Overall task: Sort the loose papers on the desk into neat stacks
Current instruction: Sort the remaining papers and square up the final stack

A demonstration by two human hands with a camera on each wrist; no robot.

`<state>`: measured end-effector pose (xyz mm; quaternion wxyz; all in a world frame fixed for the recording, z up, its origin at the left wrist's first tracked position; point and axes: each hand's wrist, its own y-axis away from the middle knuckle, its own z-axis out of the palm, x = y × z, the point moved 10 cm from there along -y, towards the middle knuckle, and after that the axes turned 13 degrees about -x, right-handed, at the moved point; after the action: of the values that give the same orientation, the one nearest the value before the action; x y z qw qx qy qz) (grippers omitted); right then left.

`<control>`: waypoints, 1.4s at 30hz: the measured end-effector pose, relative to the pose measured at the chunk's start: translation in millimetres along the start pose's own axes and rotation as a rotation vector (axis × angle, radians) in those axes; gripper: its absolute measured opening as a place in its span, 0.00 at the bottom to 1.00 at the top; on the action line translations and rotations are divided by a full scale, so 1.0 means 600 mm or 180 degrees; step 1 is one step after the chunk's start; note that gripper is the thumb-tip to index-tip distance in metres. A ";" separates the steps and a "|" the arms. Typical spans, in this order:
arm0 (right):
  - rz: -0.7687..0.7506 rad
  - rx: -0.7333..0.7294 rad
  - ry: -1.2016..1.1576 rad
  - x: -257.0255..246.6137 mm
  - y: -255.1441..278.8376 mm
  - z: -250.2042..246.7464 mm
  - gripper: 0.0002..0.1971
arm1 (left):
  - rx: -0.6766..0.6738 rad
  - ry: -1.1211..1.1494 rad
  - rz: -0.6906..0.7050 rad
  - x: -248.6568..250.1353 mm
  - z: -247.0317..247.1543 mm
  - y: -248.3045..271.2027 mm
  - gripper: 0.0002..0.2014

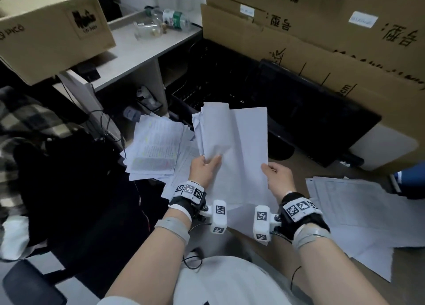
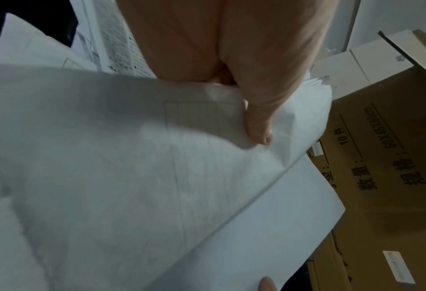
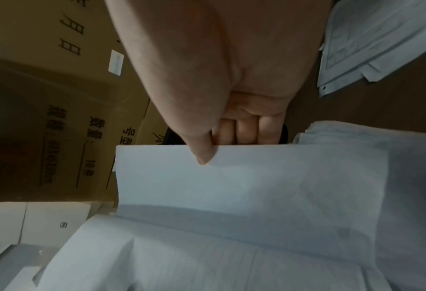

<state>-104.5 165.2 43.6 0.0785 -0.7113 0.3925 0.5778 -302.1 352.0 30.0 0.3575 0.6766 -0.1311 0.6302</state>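
- Two hands: the left hand pinches a curled bundle of papers; the right hand pinches one sheet.
- Two loose piles on the counter: left pile, right pile, its edge cut off.

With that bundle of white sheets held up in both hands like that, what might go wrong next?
1. The left hand pinches a curled bundle of white sheets by its lower edge only; its uneven loose sheets might slide out.
2. The right hand holds the single flat white sheet by one edge with thumb and fingers; a weak grip could let it drop.
3. Fallen sheets could mix into the fanned pile of printed pages lying below on the left.
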 end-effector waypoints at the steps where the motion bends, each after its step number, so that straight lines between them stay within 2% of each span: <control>1: 0.0004 -0.0042 0.0033 0.002 -0.002 -0.003 0.13 | 0.0012 0.0045 0.0016 0.000 0.004 0.003 0.29; 3: -0.0006 -0.0150 0.0041 0.007 -0.008 -0.005 0.14 | 0.0127 0.0085 0.0022 -0.003 0.004 0.009 0.29; 6: -0.0104 -0.0390 -0.0110 -0.005 -0.003 -0.006 0.26 | 0.0257 0.0157 0.0008 -0.016 0.012 0.017 0.34; 8: -0.0269 -0.0565 -0.0142 -0.015 0.002 -0.004 0.33 | 0.0323 0.0213 -0.0008 -0.015 0.031 0.036 0.26; 9: -0.0316 -0.0623 -0.0101 -0.016 0.004 -0.003 0.32 | 0.0333 0.0281 -0.0040 -0.018 0.042 0.045 0.23; 12: -0.0435 -0.0736 -0.0003 -0.026 0.022 0.006 0.28 | 0.0390 0.0462 -0.0102 -0.035 0.072 0.069 0.26; 16: -0.0600 -0.1036 -0.0031 -0.038 0.040 0.041 0.26 | 0.0593 0.0761 -0.0278 -0.062 0.072 0.091 0.17; 19: -0.0532 -0.1227 -0.0101 -0.033 0.044 0.066 0.24 | 0.0658 0.0803 -0.0355 -0.067 0.067 0.099 0.19; 22: -0.0565 -0.1346 -0.0082 -0.034 0.047 0.085 0.25 | 0.0548 0.0699 -0.0169 -0.046 0.069 0.097 0.20; 24: -0.0527 -0.1284 -0.0055 -0.037 0.043 0.091 0.21 | 0.0415 0.0465 -0.0060 -0.036 0.069 0.089 0.16; 26: -0.0425 -0.1014 -0.0057 -0.037 0.030 0.087 0.17 | 0.0437 0.0295 -0.0084 -0.038 0.051 0.077 0.07; 29: -0.0220 -0.0382 0.0000 -0.026 0.000 0.062 0.13 | 0.0609 0.0254 -0.0134 -0.052 -0.006 0.056 0.12; 31: -0.0039 -0.0118 0.0010 -0.015 -0.015 0.054 0.10 | 0.0501 0.0285 -0.0150 -0.058 -0.037 0.043 0.14; 33: 0.0129 -0.0122 -0.0015 -0.005 -0.027 0.075 0.09 | 0.0277 0.0184 -0.0286 -0.064 -0.063 0.030 0.14; 37: 0.0276 -0.0414 0.0116 -0.006 -0.039 0.183 0.18 | 0.0103 0.0043 -0.0547 -0.081 -0.132 -0.003 0.19; 40: 0.0466 -0.0398 0.0151 -0.002 -0.042 0.240 0.16 | 0.0052 -0.0055 -0.0586 -0.079 -0.181 -0.022 0.10; 42: 0.0656 -0.0240 0.0210 0.005 -0.043 0.247 0.16 | -0.0001 -0.0164 -0.0593 -0.084 -0.209 -0.040 0.08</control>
<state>-200.6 265.0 -15.5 -0.0211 -0.6883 0.4439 0.5734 -391.1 436.6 -31.4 0.4112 0.7018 -0.0767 0.5767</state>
